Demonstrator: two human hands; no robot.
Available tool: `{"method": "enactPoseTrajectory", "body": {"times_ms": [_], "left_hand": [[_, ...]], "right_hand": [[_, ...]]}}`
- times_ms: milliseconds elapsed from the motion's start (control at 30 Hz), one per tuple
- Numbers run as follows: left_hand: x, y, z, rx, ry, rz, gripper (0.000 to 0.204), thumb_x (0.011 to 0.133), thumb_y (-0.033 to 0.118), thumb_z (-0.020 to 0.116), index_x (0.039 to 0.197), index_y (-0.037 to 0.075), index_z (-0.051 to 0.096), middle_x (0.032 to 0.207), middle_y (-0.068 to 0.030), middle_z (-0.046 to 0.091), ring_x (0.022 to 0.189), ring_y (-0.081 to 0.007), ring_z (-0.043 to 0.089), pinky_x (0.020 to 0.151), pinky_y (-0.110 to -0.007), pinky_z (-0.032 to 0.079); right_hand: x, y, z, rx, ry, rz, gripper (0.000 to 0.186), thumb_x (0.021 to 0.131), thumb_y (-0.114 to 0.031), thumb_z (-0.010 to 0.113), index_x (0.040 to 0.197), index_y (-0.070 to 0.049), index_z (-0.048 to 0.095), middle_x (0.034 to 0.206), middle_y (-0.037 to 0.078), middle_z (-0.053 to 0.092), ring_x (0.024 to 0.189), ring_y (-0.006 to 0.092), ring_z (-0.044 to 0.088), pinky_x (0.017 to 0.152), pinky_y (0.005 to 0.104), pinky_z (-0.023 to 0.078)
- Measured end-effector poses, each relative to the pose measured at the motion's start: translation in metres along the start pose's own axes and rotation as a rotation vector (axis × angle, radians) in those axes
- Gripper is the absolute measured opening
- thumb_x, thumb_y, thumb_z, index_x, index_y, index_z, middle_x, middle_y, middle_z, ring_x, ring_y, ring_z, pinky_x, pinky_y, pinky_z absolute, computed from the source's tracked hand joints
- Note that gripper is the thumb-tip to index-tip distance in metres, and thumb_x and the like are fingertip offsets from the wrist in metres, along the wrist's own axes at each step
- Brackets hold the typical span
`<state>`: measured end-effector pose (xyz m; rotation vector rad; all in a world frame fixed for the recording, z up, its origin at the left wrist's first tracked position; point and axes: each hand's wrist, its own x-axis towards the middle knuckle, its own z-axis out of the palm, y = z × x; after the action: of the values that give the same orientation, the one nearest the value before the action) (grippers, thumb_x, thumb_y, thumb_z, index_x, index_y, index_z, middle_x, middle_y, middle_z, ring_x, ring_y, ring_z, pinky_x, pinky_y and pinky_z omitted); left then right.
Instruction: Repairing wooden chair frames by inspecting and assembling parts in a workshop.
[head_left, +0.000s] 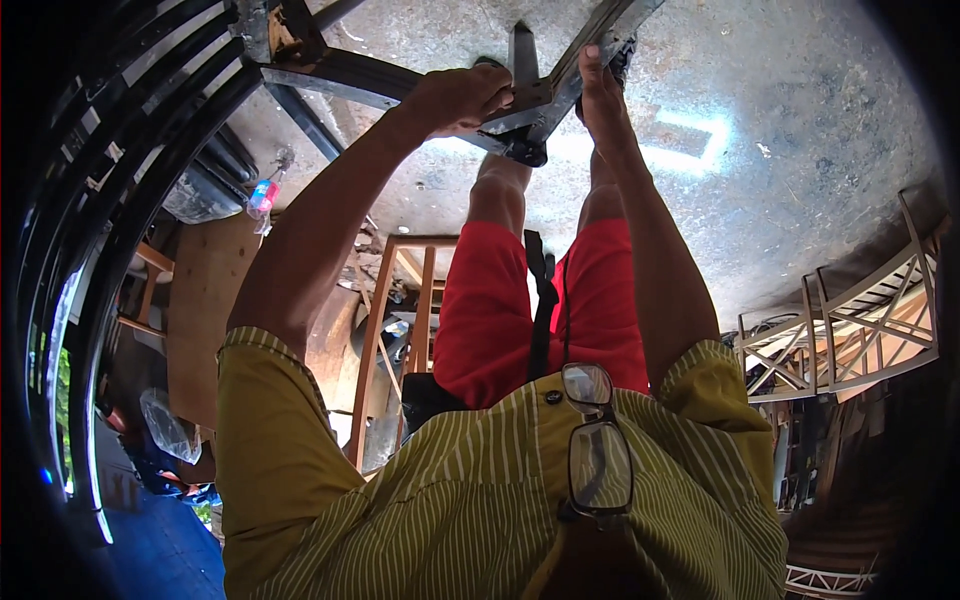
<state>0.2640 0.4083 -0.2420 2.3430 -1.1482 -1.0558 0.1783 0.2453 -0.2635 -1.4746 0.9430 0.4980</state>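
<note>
Nearest the camera: yellow striped shirt (440, 500) with a pair of glasses (597, 445) hanging from the collar, red shorts (500, 310) just past that. Black strap (541, 310) ran down between the legs. Further out, both arms stretched to a grey metal frame (560, 80) lying far and centre over the concrete floor (800, 150). Left hand (462, 97) sat on the frame's joint, fingers curled tight round a bar there. Right hand (598, 85) rested flat-ish against the slanted bar just beside it, fingers stretched along the metal, thumb side hidden, so couldn't tell how firm the hold was. Wooden stand (385, 330) stood on the left, near the legs. Small pink and blue bottle (262, 195) lay further left by a dark container (205, 190). White lattice frames (850, 330) stacked off right. Black bars (120, 150) curved along the far left edge.
</note>
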Motion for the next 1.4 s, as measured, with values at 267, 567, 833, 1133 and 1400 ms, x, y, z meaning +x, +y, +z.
{"method": "enactPoseTrajectory", "body": {"times_ms": [267, 567, 833, 1133, 1400], "left_hand": [[0.008, 0.017, -0.011, 0.167, -0.370, -0.294, 0.033, 0.077, 0.039, 0.038, 0.082, 0.007, 0.045, 0.074, -0.0129, 0.054, 0.067, -0.0272, 0.055, 0.055, -0.037, 0.043], [-0.007, 0.003, -0.004, -0.074, -0.107, 0.029, 0.025, 0.078, 0.032, 0.039, 0.086, 0.009, 0.042, 0.079, -0.0093, 0.049, 0.067, -0.0258, 0.054, 0.054, -0.035, 0.044], [0.000, 0.002, -0.003, 0.068, -0.129, -0.058, 0.026, 0.077, 0.033, 0.039, 0.074, 0.008, 0.047, 0.070, -0.0089, 0.052, 0.064, -0.0257, 0.054, 0.053, -0.034, 0.044], [0.005, 0.005, 0.001, 0.061, -0.037, 0.017, 0.021, 0.075, 0.028, 0.042, 0.080, 0.009, 0.048, 0.073, -0.0097, 0.053, 0.060, -0.0270, 0.055, 0.054, -0.036, 0.044], [0.008, 0.012, -0.006, 0.266, -0.156, -0.011, 0.023, 0.075, 0.030, 0.045, 0.078, 0.008, 0.051, 0.071, -0.0069, 0.055, 0.068, -0.0227, 0.055, 0.054, -0.033, 0.045]], "right_hand": [[0.006, 0.010, -0.004, -0.057, -0.007, -0.049, 0.073, 0.070, -0.064, 0.021, 0.109, -0.005, 0.039, 0.103, 0.019, 0.045, 0.101, 0.0321, 0.039, 0.083, 0.0337, 0.029], [0.005, 0.007, 0.000, -0.032, 0.014, -0.070, 0.075, 0.069, -0.066, 0.019, 0.109, -0.005, 0.039, 0.102, 0.020, 0.045, 0.099, 0.0343, 0.040, 0.082, 0.0347, 0.030], [-0.002, 0.005, -0.002, -0.048, -0.034, -0.005, 0.073, 0.068, -0.065, 0.025, 0.110, -0.006, 0.038, 0.100, 0.020, 0.047, 0.099, 0.0321, 0.041, 0.082, 0.0335, 0.030], [-0.064, 0.027, 0.012, -0.190, -0.370, 0.292, 0.074, 0.069, -0.062, 0.031, 0.119, -0.007, 0.027, 0.097, 0.023, 0.049, 0.098, 0.0309, 0.044, 0.081, 0.0325, 0.033], [-0.066, 0.006, 0.041, -0.270, -0.064, 0.418, 0.072, 0.069, -0.065, 0.020, 0.107, -0.006, 0.038, 0.092, 0.026, 0.049, 0.093, 0.0390, 0.043, 0.079, 0.0400, 0.032]]}}
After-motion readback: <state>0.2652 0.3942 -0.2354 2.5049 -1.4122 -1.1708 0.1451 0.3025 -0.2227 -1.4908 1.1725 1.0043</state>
